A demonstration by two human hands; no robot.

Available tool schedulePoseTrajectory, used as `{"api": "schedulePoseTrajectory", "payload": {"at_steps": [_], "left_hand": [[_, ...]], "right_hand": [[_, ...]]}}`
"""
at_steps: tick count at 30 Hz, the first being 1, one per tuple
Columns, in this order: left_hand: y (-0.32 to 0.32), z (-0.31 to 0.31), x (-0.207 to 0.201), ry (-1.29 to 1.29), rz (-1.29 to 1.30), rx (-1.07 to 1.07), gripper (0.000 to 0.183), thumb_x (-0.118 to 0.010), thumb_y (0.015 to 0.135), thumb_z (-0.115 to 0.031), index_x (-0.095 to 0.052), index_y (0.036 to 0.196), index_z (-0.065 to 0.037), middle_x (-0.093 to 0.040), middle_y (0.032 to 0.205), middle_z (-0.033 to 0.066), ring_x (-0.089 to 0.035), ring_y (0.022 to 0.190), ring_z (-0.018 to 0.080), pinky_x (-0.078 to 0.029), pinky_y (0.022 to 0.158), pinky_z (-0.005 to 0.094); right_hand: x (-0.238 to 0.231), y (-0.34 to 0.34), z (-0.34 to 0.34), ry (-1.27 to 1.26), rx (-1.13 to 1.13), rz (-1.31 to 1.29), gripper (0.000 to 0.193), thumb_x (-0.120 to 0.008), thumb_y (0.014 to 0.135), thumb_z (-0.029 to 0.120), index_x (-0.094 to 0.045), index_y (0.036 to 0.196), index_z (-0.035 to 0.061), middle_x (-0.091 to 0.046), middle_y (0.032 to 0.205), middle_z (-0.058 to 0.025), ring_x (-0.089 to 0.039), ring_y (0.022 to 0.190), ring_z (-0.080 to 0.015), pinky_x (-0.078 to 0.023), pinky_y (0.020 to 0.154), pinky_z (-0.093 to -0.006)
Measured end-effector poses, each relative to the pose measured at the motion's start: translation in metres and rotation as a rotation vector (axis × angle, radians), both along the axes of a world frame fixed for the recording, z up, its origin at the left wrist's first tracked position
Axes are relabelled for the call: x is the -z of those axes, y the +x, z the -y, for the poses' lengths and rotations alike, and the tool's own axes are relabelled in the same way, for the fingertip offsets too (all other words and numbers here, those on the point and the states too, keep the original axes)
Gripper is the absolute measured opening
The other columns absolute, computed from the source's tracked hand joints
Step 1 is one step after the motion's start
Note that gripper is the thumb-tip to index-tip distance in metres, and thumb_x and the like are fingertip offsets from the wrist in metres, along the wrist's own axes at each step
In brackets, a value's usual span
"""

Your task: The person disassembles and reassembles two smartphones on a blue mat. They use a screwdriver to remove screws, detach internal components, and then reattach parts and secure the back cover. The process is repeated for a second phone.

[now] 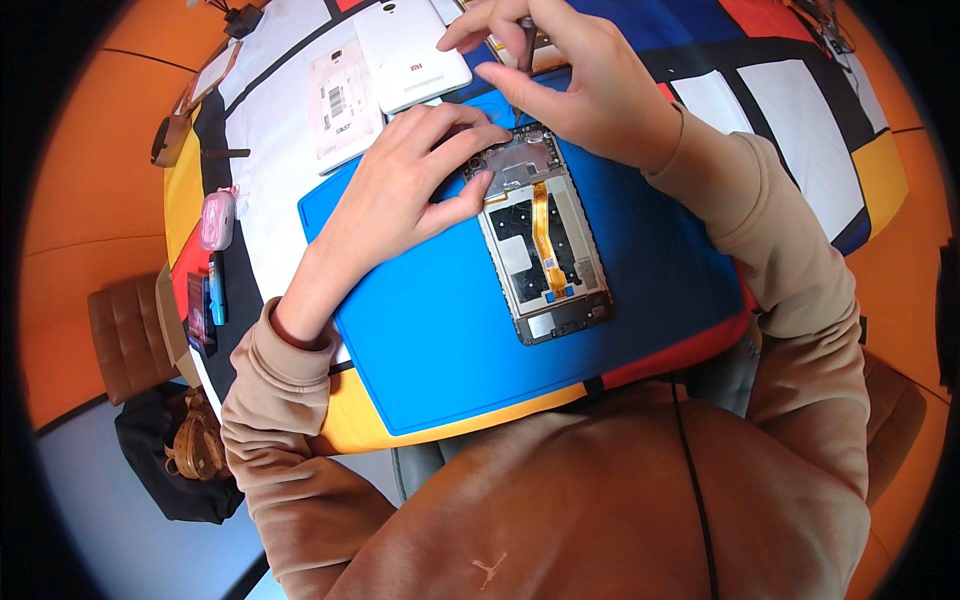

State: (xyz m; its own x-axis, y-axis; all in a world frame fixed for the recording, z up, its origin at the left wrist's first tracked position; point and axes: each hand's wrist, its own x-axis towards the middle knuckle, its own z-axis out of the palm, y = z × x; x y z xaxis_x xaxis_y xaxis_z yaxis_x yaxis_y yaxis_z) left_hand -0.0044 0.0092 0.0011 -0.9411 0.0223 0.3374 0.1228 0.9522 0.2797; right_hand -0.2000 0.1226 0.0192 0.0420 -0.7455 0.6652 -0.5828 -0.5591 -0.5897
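An opened phone (545, 240) lies on a blue mat (430, 330), its back off. An orange ribbon cable (543, 235) runs down its middle, with a dark grey metal plate at the top. My left hand (410, 175) grips its upper left edge, the index finger on the top part and the thumb along the side. Over the phone's top end is my right hand (575, 75), fingers bent and pinched round a slim, dark, upright tool (526, 48). Its tip points down at the phone's top edge; its exact kind is partly hidden by the fingers.
Beyond the mat lie two white phone backs (410, 55) (343, 100), and another opened phone (548, 55) sits behind my right hand. At the left table edge are a pink case (217, 220), a blue pen-like item (216, 288) and a dark box (200, 315).
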Motion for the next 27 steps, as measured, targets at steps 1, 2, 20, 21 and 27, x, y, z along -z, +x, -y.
{"api": "schedulePoseTrajectory", "payload": {"at_steps": [1,2,20,21,27], "left_hand": [[0.0,0.0,0.0,-0.004,0.0,0.003,0.035,-0.067,0.083,-0.014,-0.065,0.117,-0.006,-0.06,0.118,0.0095,-0.057,0.105,0.0272,-0.048,0.093,0.0386],[0.0,0.0,-0.001,-0.009,0.001,0.007,0.035,-0.068,0.083,-0.014,-0.065,0.117,-0.007,-0.06,0.118,0.0094,-0.057,0.105,0.0273,-0.048,0.093,0.0385],[-0.003,-0.003,-0.003,0.036,-0.018,-0.001,0.035,-0.069,0.084,-0.02,-0.066,0.117,-0.009,-0.06,0.114,0.0078,-0.056,0.098,0.0267,-0.047,0.09,0.0372],[-0.003,-0.003,-0.004,0.024,-0.013,0.001,0.036,-0.069,0.084,-0.02,-0.066,0.118,-0.009,-0.06,0.114,0.0077,-0.056,0.098,0.0265,-0.047,0.09,0.0371],[-0.004,-0.005,-0.007,-0.002,0.048,-0.013,0.039,-0.069,0.085,-0.021,-0.065,0.122,-0.01,-0.059,0.114,0.0075,-0.056,0.1,0.025,-0.046,0.093,0.0378]], "right_hand": [[0.0,0.001,0.002,-0.052,0.002,-0.06,0.018,-0.057,0.084,-0.008,-0.046,0.095,0.0022,-0.055,0.101,-0.0159,-0.052,0.09,-0.0261,-0.04,0.084,-0.034],[0.001,0.001,0.004,-0.104,0.004,-0.12,0.018,-0.057,0.084,-0.008,-0.046,0.094,0.0021,-0.055,0.099,-0.016,-0.053,0.091,-0.0263,-0.041,0.083,-0.0341],[0.014,0.008,-0.003,-0.12,0.092,0.102,0.025,-0.049,0.088,-0.007,-0.047,0.113,-0.0001,-0.052,0.095,-0.0113,-0.055,0.08,-0.0196,-0.046,0.075,-0.029],[0.016,0.009,-0.003,-0.156,0.115,0.114,0.024,-0.048,0.089,-0.006,-0.047,0.112,0.0,-0.052,0.095,-0.0114,-0.055,0.08,-0.0196,-0.046,0.075,-0.0286],[0.017,0.009,-0.009,-0.051,0.094,0.52,0.01,-0.044,0.098,0.002,-0.05,0.105,0.0039,-0.051,0.082,-0.0033,-0.048,0.066,-0.0069,-0.041,0.06,-0.0227]]}}
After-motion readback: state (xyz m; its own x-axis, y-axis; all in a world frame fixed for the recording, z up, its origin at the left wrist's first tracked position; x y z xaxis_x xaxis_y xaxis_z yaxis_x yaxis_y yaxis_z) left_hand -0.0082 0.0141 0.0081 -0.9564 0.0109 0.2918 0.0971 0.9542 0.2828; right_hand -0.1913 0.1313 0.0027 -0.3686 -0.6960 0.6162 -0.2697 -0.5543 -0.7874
